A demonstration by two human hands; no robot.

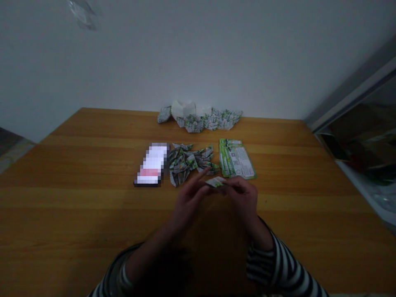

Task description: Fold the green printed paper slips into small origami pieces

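A small folded piece of printed paper is held up between my two hands, above the table in front of the other papers. My left hand grips its left end with the thumb underneath, while the index finger stretches out past it. On the other end, my right hand is closed in a pinch. Just beyond lies a heap of folded green-and-white printed paper pieces. Right of that heap is a stack of flat green-and-white printed sheets.
A phone with a lit, blurred screen lies left of the heap. Along the wall at the back sits a row of folded paper shapes, some white. The wooden table meets a wall behind; a shelf with dark items stands at right.
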